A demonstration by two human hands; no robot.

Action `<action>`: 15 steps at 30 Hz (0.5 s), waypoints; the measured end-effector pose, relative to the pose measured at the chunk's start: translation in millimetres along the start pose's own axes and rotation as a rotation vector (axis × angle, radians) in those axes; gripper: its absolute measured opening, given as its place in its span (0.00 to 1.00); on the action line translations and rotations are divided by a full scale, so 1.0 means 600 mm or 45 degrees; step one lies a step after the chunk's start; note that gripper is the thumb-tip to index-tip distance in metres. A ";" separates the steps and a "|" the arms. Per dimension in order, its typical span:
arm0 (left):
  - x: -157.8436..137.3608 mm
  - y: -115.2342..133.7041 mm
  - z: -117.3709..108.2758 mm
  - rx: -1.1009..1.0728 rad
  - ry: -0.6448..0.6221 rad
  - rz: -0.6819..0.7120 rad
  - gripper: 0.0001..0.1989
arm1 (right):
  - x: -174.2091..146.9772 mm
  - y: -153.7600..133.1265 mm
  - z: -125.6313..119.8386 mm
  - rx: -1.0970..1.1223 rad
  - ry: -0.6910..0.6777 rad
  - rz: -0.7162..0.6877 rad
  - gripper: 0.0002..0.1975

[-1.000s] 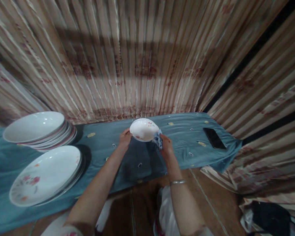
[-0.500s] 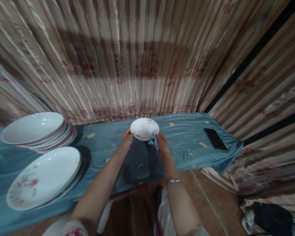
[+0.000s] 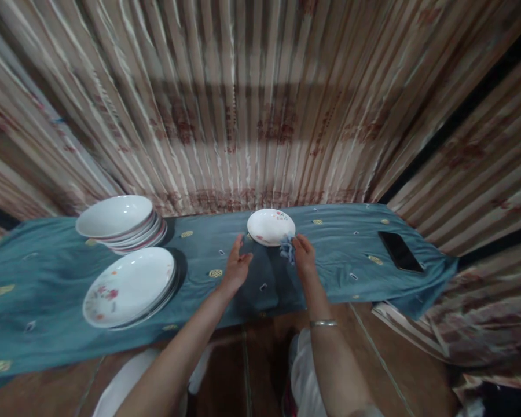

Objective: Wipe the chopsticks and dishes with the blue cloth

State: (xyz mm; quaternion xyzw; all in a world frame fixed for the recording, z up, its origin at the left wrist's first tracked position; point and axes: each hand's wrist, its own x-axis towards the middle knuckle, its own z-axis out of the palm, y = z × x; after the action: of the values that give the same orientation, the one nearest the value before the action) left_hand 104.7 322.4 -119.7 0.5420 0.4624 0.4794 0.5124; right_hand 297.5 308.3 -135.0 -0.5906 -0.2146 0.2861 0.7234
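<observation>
A small white plate (image 3: 269, 226) with a red floral print rests on the blue-green tablecloth, close to the curtain. My left hand (image 3: 238, 263) is just to its left and nearer to me, fingers apart, holding nothing. Pinched in my right hand (image 3: 304, 252), at the plate's near right edge, is a crumpled blue cloth (image 3: 287, 249). Whether the cloth touches the plate's rim I cannot tell. On the left stand a stack of white bowls (image 3: 117, 217) and, nearer to me, a stack of flowered oval plates (image 3: 130, 286).
A black phone (image 3: 400, 251) lies on the right part of the tablecloth (image 3: 338, 269). Pleated curtains (image 3: 252, 116) hang behind the table and along its right side. Brown flooring (image 3: 373, 341) shows below the front edge, and something dark is at the lower right.
My left hand has let go of the small plate and opened, drawing back toward me. My right hand has shifted slightly off the rim with the cloth. The view has turned left.
</observation>
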 end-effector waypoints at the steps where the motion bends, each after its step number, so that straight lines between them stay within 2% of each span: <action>1: -0.018 0.007 -0.011 0.007 -0.016 0.024 0.30 | -0.005 -0.001 0.002 -0.025 -0.009 -0.065 0.09; 3: -0.049 0.021 -0.035 -0.001 0.001 0.073 0.28 | -0.021 -0.004 0.009 -0.055 -0.078 -0.148 0.09; 6: -0.088 0.045 -0.075 0.011 0.079 0.170 0.26 | -0.060 -0.009 0.031 -0.071 -0.276 -0.146 0.09; 10: -0.133 0.077 -0.146 0.167 0.265 0.332 0.27 | -0.128 -0.008 0.063 -0.032 -0.607 0.012 0.11; 13: -0.157 0.093 -0.219 0.372 0.414 0.449 0.28 | -0.177 -0.003 0.079 -0.058 -0.909 0.179 0.17; 15: -0.166 0.092 -0.275 0.443 0.568 0.438 0.30 | -0.206 0.000 0.088 -0.057 -1.056 0.266 0.20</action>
State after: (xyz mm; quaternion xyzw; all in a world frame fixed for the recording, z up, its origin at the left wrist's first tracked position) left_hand -70.2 239.3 -66.5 0.5732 0.5399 0.5796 0.2099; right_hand 171.3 264.4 -120.4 -0.4596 -0.4325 0.5665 0.5299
